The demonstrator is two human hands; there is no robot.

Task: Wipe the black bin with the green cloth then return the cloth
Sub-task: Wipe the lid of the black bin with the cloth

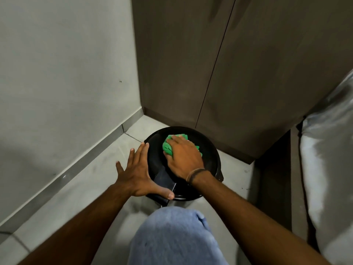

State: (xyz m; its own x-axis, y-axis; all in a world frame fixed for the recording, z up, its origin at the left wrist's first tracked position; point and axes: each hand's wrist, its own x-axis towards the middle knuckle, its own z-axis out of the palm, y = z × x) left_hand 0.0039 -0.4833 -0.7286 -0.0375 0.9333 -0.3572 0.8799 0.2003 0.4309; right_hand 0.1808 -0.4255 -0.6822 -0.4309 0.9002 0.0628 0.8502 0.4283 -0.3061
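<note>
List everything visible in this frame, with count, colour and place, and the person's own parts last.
bin: one, black, round lid, on the floor in the corner
cloth: one, green, bunched on the bin lid under the right hand
cupboard: one, dark brown, behind the bin
wall: one, grey, left
floor: grey tiles
fabric: pale, right edge, unclear what
left hand: open, fingers spread against the bin's left rim
right hand: pressing the cloth, dark band at wrist
knee: light blue trousers, bottom centre
</note>
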